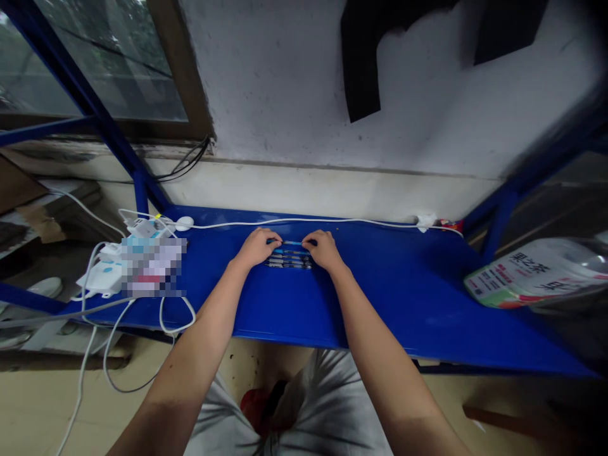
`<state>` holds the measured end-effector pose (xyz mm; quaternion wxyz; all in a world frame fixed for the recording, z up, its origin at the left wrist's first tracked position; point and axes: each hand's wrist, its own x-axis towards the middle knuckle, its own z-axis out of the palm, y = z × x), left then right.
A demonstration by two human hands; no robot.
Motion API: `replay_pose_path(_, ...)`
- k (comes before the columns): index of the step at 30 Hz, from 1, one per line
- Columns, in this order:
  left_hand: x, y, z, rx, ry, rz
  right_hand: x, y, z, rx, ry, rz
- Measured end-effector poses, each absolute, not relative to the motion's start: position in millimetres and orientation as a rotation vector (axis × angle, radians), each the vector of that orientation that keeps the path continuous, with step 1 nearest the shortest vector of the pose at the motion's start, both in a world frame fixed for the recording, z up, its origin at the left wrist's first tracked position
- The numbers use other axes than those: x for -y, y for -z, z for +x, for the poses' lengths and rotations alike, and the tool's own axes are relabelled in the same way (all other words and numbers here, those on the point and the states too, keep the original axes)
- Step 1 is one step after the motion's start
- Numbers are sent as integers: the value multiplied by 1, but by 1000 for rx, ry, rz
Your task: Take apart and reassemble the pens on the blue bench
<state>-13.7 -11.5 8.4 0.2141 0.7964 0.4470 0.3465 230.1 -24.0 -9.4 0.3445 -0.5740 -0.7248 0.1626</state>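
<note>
Between my two hands a blue pen [292, 243] lies sideways, its ends pinched by my fingers. My left hand [259, 246] closes on the left end, and my right hand [322, 248] closes on the right end. Just below, on the near side, several more pens [289, 261] form a stack of parallel rows on the blue shelf [389, 285]. Those nearer rows look clear and dark, while the upper ones look blue. My fingers partly cover the pen ends.
White power strips [105, 269] with looping cables sit at the left, beside a blurred-out item [154, 266]. A white cable [294, 221] runs along the back edge. At the right a large labelled plastic bottle [536, 272] lies tilted. Blue frame posts [501, 221] flank the shelf.
</note>
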Motion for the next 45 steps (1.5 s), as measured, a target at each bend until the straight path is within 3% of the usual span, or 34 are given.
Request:
replay_pose_path(15,11,-20,8,-755,-1638,829,43,-7,208,1707,-588,-1165)
replay_pose_path(25,26,-27,23,-668,-1517,817,54,-12,203,1738,-626,-1182)
replay_pose_path(45,31,-23,39,-692,-1594,812,62,-14,193,1673,-694,-1169)
